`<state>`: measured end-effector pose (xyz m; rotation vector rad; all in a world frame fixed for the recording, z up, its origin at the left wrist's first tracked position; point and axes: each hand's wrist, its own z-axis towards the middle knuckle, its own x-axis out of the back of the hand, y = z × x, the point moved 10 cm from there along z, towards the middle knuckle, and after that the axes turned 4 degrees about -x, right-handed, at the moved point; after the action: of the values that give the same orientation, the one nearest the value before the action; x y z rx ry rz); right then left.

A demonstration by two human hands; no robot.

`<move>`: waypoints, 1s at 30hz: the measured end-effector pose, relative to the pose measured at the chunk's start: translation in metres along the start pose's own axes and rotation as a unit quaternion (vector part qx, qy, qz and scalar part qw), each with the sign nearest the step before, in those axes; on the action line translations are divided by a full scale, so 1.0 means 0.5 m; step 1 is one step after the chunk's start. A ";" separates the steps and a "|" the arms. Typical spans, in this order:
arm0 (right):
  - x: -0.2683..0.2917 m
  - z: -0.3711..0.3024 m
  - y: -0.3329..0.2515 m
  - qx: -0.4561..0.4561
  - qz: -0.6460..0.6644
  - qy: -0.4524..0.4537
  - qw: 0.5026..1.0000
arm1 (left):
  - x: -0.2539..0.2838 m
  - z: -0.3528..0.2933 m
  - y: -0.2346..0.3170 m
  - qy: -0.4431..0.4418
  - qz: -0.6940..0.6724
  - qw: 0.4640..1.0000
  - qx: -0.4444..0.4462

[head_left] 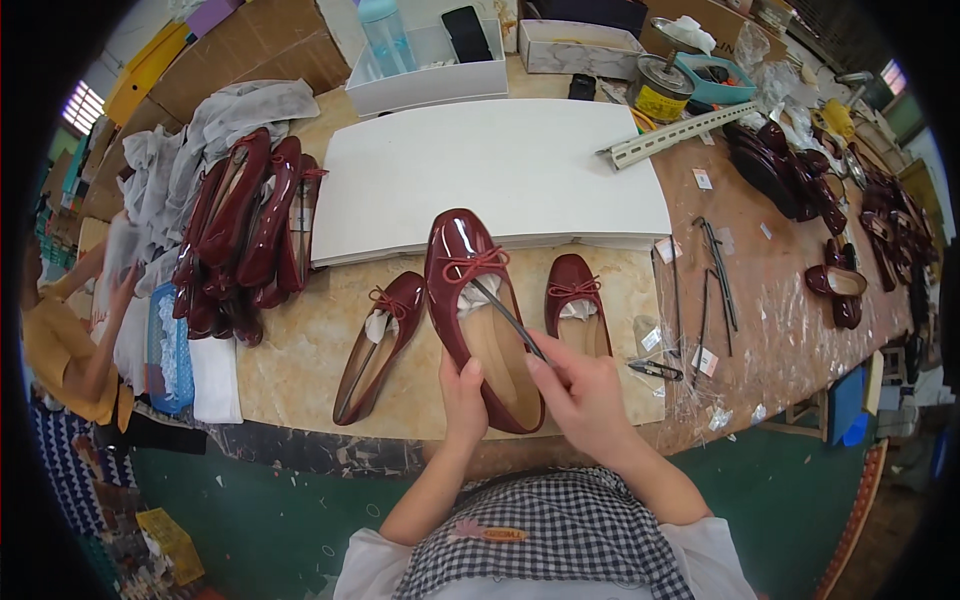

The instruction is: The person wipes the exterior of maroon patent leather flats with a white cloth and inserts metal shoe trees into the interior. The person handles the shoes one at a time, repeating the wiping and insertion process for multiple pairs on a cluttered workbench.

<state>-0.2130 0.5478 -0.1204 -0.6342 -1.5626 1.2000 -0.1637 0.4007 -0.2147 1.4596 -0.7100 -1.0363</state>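
A dark red patent ballet flat (457, 233) with a bow is raised in front of me, toe pointing away. My left hand (464, 396) is closed around its side near the heel. Between the fingers of my right hand (588, 400) is a thin dark shoe stick (510, 320), its far end reaching into the toe, where white paper shows. On the table to the left lies a matching flat (396, 296) with paper and a stick inside. To the right, another flat (573, 276) holds paper and is partly covered by my right hand.
A stack of white card (480, 165) lies beyond the shoes. Many red flats (240, 230) are piled on the left, others (785, 170) at the far right. Loose sticks (718, 270) and thread snips (655, 370) lie to the right. Another person's arm (95, 330) is at far left.
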 end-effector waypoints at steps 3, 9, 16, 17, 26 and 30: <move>-0.007 -0.005 -0.037 0.107 -0.084 0.098 0.986 | 0.005 -0.031 -0.044 0.038 -0.006 0.999 0.015; -0.082 -0.017 0.016 0.060 -0.159 -0.004 0.985 | 0.026 -0.061 -0.172 0.016 -0.008 0.990 0.137; 0.371 -0.027 0.284 -0.163 -0.378 0.257 0.875 | 0.059 0.027 0.135 0.015 0.499 0.848 -0.178; 0.418 -0.029 0.347 -0.184 -0.439 0.257 0.841 | -0.008 0.029 0.155 0.002 0.498 0.852 -0.161; 0.425 -0.022 0.239 -0.143 0.175 0.234 0.946 | -0.111 -0.014 -0.103 -0.122 0.062 0.979 0.153; 0.246 -0.027 0.171 -0.187 0.458 0.173 0.852 | -0.136 -0.092 -0.109 -0.129 -0.242 0.883 0.381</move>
<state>-0.2566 0.6887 -0.1498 -1.8959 -1.1768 1.3250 -0.1582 0.4899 -0.2559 2.2870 -1.0456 -1.4397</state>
